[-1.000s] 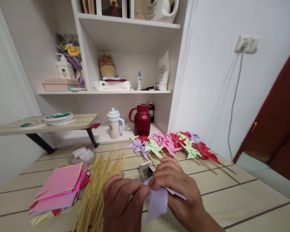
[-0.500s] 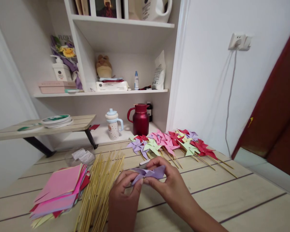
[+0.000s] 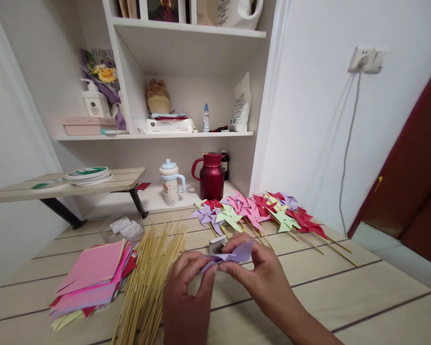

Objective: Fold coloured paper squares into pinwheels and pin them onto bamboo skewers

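Note:
A purple paper pinwheel (image 3: 233,256) is held between both hands just above the table, its blades folded inward. My left hand (image 3: 189,282) is closed, pinching its left side between thumb and fingers. My right hand (image 3: 253,266) is closed too, gripping the right side, with one blade standing up beside the fingers. The pinwheel's centre lies partly hidden between the thumbs. Right behind the fingers sits a small grey-white box-like item (image 3: 217,243). To the left of my left hand lies a bundle of thin wooden sticks (image 3: 147,282).
Finished pinwheels (image 3: 251,211) on sticks lie at the back right. A stack of coloured paper squares (image 3: 93,273) is at the left, near a clear container (image 3: 124,229) with labels. Behind stand a red thermos jug (image 3: 211,177), a cup (image 3: 170,184) and a small raised shelf (image 3: 125,178).
Both hands still hold the purple pinwheel, which now appears flatter and tilted, with its right blade raised higher. The view has shifted slightly, moving the surroundings a little to the right.

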A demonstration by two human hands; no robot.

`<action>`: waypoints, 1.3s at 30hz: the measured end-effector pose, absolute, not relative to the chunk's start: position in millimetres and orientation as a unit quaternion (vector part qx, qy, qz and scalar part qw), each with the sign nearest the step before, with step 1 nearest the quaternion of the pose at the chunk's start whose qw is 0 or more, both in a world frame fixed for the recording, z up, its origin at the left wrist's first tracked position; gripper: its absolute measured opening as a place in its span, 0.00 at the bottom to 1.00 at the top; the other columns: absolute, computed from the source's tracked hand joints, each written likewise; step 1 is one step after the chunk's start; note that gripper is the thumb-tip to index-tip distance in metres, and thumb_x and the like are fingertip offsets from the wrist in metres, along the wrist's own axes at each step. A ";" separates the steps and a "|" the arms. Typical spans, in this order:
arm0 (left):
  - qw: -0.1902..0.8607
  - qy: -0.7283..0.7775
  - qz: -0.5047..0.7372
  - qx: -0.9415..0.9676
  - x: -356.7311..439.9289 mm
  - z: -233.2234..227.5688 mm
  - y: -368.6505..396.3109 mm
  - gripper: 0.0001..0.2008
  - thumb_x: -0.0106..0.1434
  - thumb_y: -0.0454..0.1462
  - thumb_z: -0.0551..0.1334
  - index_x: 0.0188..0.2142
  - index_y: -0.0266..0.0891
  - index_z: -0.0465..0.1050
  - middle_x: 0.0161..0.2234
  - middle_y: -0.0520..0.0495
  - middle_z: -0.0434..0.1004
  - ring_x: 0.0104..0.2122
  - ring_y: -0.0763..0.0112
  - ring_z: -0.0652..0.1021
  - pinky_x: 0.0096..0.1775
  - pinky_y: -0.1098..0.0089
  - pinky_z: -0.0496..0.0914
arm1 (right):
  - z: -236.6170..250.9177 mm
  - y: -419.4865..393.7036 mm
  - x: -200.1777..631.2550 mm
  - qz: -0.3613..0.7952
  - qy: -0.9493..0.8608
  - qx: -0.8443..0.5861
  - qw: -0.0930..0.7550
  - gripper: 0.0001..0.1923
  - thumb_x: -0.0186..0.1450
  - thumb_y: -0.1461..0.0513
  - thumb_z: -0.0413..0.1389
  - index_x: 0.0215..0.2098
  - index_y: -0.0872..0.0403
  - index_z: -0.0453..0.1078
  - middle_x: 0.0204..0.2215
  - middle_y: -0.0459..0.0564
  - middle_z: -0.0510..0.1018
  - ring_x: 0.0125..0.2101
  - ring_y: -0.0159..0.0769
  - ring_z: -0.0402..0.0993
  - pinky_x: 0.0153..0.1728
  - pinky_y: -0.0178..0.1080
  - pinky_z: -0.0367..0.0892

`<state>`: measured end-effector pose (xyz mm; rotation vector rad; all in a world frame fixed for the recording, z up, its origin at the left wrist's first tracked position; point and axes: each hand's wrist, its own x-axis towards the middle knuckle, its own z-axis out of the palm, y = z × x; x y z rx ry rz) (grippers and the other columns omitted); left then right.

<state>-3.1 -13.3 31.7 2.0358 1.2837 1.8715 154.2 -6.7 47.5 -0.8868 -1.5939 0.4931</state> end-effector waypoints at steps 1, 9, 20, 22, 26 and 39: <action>-0.004 0.406 0.597 0.692 -6.8 32.3 -14.7 0.03 0.58 0.35 0.65 0.31 0.45 0.78 0.30 0.54 0.79 0.31 0.70 0.80 0.35 0.70 0.73 | 47.8 -7.0 154.4 0.188 -0.700 -0.341 0.598 0.05 0.60 0.64 0.64 0.31 0.52 0.72 0.27 0.45 0.76 0.32 0.38 0.73 0.36 0.41 0.67; -0.232 0.259 0.482 0.804 -35.3 37.5 -17.1 0.15 0.58 0.29 0.59 0.43 0.43 0.73 0.33 0.51 0.79 0.35 0.69 0.77 0.52 0.64 0.61 | 56.0 -10.1 158.3 0.078 -0.760 -0.182 0.619 0.08 0.62 0.70 0.59 0.35 0.51 0.74 0.28 0.48 0.79 0.32 0.39 0.74 0.40 0.47 0.67; -0.153 0.320 0.554 0.753 -14.1 29.7 -17.3 0.14 0.59 0.26 0.55 0.38 0.45 0.73 0.32 0.52 0.76 0.35 0.69 0.75 0.53 0.63 0.59 | 48.5 -7.0 159.7 0.102 -0.758 -0.241 0.598 0.07 0.62 0.69 0.60 0.31 0.51 0.74 0.26 0.46 0.78 0.31 0.38 0.73 0.40 0.46 0.65; -0.132 0.336 0.560 0.746 -8.7 27.7 -16.1 0.12 0.60 0.27 0.57 0.37 0.46 0.73 0.33 0.52 0.75 0.36 0.69 0.75 0.51 0.64 0.61 | 46.4 -4.6 160.0 0.133 -0.747 -0.264 0.596 0.06 0.62 0.68 0.61 0.31 0.50 0.74 0.26 0.46 0.77 0.33 0.38 0.72 0.39 0.44 0.65; -0.122 0.391 0.574 0.709 -9.3 34.1 -12.8 0.13 0.61 0.32 0.63 0.45 0.46 0.73 0.41 0.48 0.76 0.43 0.65 0.74 0.50 0.63 0.64 | 43.1 4.3 166.3 0.231 -0.696 -0.307 0.606 0.05 0.61 0.66 0.62 0.28 0.50 0.75 0.28 0.46 0.77 0.34 0.39 0.73 0.38 0.43 0.66; 0.402 0.488 0.747 0.207 -109.4 84.7 -15.8 0.08 0.57 0.26 0.61 0.31 0.37 0.77 0.25 0.53 0.76 0.24 0.80 0.75 0.31 0.78 0.73 | 30.7 31.2 188.4 0.386 -0.521 -0.394 0.651 0.10 0.51 0.59 0.69 0.24 0.54 0.73 0.22 0.45 0.76 0.26 0.36 0.71 0.30 0.39 0.65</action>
